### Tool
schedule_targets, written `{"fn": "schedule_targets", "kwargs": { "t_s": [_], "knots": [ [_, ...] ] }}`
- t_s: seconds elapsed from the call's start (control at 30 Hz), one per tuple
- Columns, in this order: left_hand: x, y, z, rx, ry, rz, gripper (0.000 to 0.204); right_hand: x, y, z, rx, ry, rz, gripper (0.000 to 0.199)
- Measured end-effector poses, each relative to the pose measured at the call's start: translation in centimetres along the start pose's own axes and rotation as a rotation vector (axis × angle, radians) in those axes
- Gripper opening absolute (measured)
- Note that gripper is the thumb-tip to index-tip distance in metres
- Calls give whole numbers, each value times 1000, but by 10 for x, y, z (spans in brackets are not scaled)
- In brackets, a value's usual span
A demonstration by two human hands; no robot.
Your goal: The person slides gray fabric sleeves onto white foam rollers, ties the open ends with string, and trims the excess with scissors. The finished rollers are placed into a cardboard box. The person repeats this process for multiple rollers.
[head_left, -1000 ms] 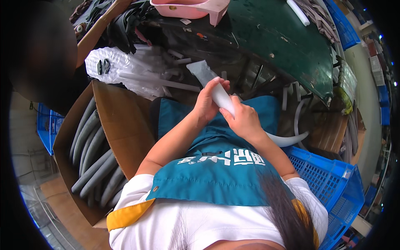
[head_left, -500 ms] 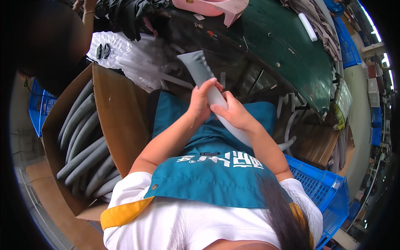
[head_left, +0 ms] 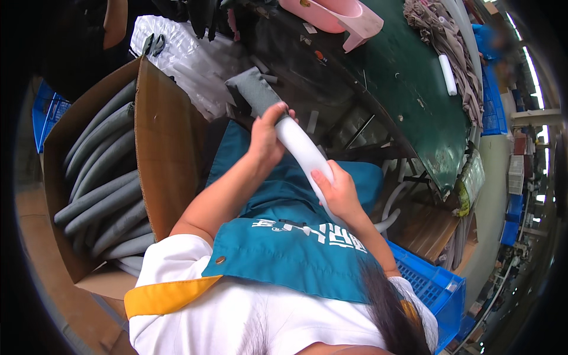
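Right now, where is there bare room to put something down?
The green table has a bare stretch, small marks aside, between the pink tub and the short white tube. It's crowded along the right edge, where crumpled cloth lies, and inside the cardboard box, packed with gray tubes.

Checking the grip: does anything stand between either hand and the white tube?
Nothing visible stands between the right hand and the white tube. The grey sleeve ends where the left hand grips; whether fabric lies beneath it is unclear.
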State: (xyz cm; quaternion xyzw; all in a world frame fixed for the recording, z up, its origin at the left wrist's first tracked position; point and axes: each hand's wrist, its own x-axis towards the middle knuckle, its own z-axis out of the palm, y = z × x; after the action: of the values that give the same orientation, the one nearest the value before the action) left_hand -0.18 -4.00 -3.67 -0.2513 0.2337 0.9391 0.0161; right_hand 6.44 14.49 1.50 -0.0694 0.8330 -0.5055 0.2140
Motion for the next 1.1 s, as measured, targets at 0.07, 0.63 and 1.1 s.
{"fn": "schedule_targets", "kwargs": {
  "t_s": [0.07,0.63,1.1],
  "knots": [
    [-23,-22,2,155,-4,-25,23,12,3,11,35,-11,16,40],
    [4,-96,-58,12,140,-568,25,7,5,33,201,-22,195,37],
    [53,-56,-64,59,275,-351,39,-10,60,29,-93,-13,163,36]
  ]
}}
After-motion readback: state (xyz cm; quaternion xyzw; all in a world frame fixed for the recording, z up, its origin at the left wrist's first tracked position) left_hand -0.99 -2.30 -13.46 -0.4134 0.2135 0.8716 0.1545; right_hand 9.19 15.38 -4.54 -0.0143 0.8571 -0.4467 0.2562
